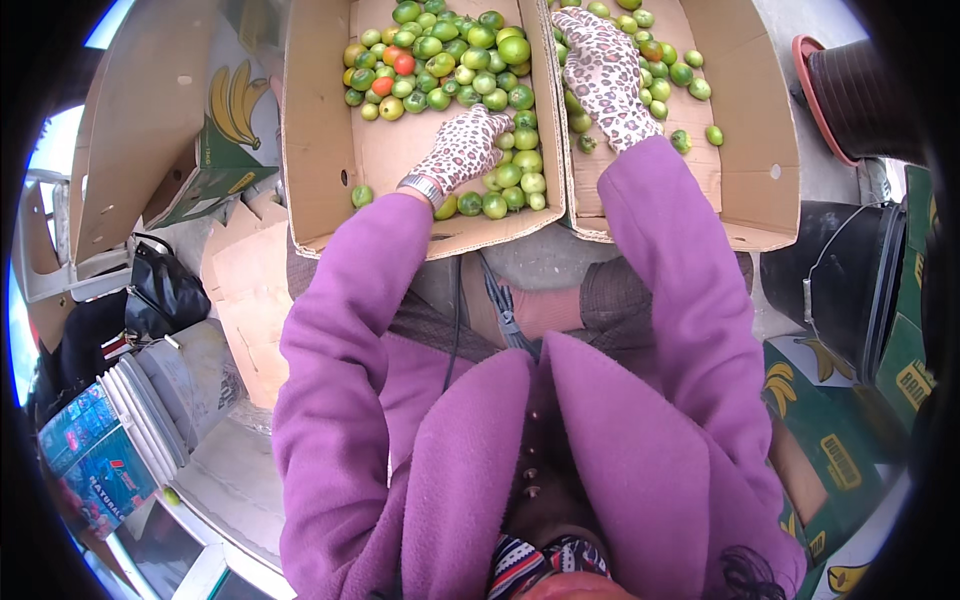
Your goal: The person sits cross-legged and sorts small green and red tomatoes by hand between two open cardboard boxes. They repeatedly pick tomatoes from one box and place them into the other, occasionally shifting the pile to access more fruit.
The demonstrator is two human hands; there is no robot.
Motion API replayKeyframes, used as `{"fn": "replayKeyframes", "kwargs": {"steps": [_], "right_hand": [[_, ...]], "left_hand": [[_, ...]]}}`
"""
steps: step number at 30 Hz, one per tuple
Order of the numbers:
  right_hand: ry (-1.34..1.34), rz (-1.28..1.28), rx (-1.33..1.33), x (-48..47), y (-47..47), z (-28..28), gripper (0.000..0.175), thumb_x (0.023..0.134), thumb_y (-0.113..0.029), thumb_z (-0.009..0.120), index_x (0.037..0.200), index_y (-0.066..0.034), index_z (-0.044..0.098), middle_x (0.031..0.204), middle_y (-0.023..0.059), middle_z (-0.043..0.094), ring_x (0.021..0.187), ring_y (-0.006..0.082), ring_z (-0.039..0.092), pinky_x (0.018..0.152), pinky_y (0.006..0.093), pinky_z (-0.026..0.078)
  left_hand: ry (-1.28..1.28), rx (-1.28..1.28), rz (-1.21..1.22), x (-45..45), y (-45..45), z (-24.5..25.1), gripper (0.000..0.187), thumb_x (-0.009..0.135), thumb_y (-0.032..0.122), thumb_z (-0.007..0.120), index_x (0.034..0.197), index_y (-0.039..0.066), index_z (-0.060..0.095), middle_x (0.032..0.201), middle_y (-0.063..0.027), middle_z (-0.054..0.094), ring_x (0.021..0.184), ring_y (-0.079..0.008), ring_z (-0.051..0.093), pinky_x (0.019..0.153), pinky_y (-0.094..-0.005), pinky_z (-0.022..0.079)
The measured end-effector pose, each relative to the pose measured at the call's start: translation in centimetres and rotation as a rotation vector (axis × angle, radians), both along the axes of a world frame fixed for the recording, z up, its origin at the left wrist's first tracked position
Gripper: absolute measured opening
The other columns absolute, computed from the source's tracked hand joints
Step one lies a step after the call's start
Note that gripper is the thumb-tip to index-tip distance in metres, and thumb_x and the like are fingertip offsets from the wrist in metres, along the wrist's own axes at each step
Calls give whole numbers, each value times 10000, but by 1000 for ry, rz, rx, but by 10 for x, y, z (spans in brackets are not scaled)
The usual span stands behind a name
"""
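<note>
Two cardboard boxes stand side by side before me, holding small, mostly green tomatoes. In the left box [319,135], a large pile of green tomatoes [442,60] lies at the far end, with a few red tomatoes [403,64] among it. My left hand [466,146], in a leopard-print glove, reaches in and touches a band of green tomatoes [508,176] along the right wall; its curled fingers partly hide what they touch. Over the right box [750,150] my right hand [604,71], gloved alike, reaches beside scattered green tomatoes [660,71]. Its fingertips are near the shared walls, and its palm is hidden.
A black bucket [821,277] with a wire handle lies at the right, near green banana cartons [832,442]. At the left are another banana carton [232,112], a black bag [165,289] and grey-white buckets [161,397]. A brown pot [862,97] is at the upper right.
</note>
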State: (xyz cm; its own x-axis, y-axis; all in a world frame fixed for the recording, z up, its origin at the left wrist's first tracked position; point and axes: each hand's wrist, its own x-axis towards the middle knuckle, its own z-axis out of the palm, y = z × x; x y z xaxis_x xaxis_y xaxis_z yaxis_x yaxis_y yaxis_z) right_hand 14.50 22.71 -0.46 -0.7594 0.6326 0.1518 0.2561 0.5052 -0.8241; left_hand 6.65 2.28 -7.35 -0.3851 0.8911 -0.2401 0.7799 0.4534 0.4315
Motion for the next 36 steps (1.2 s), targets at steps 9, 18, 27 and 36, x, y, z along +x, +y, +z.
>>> {"fn": "replayKeyframes", "kwargs": {"steps": [9, 18, 27, 36], "right_hand": [[390, 55, 675, 15, -18, 20, 407, 868, -175, 704, 1256, -56, 670, 1222, 161, 687, 1133, 374, 631, 989, 484, 499], [158, 377, 619, 17, -36, 34, 490, 830, -247, 781, 1286, -107, 666, 1151, 102, 700, 1066, 319, 640, 951, 447, 498], [232, 58, 570, 4, -7, 1, 366, 892, -69, 592, 1247, -67, 681, 1191, 160, 697, 1139, 349, 633, 1001, 447, 496], [52, -101, 238, 8, -15, 14, 490, 959, -278, 621, 1388, -44, 587, 1336, 190, 637, 1261, 349, 579, 1123, 437, 420]], "left_hand": [[-539, 253, 416, -20, 23, 57, 445, 898, 267, 787, 1222, -15, 671, 1139, -126, 722, 1039, -200, 675, 924, -339, 548], [-1108, 900, 400, -41, 17, 20, 247, 1003, 187, 650, 1190, 30, 684, 1121, -47, 696, 997, -135, 658, 859, -288, 553], [-109, 318, 265, -26, 17, 18, 423, 934, 318, 702, 1300, 107, 671, 1241, -115, 700, 1153, -287, 660, 1020, -417, 507], [137, -37, -45, 1, 8, -2, 532, 856, 51, 670, 1377, 132, 594, 1227, -162, 641, 1132, -340, 642, 959, -457, 530]]}}
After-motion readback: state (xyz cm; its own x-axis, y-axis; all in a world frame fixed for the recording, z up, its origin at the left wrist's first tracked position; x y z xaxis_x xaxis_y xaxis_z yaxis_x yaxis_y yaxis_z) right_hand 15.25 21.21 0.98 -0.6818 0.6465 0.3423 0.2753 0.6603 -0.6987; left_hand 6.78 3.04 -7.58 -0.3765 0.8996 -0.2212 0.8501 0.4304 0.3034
